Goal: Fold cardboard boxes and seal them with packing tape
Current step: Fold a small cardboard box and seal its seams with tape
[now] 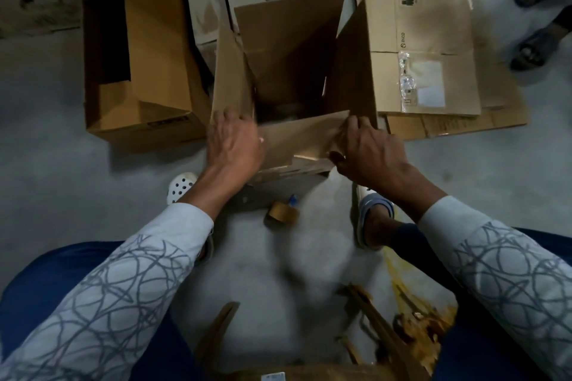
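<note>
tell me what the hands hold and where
The open cardboard box, by its near flap: the left hand holds the flap's left end, the right hand pinches its right end.

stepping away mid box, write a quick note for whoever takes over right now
Left hand: on the left end of the near flap, grip too blurred to tell.
Right hand: pinches that flap's right end.
Box: open on the floor, other three flaps up.
Tape roll: on the floor this side of the box, not held.
Done: box opened out. Left: fold flaps shut, tape the seam.
</note>
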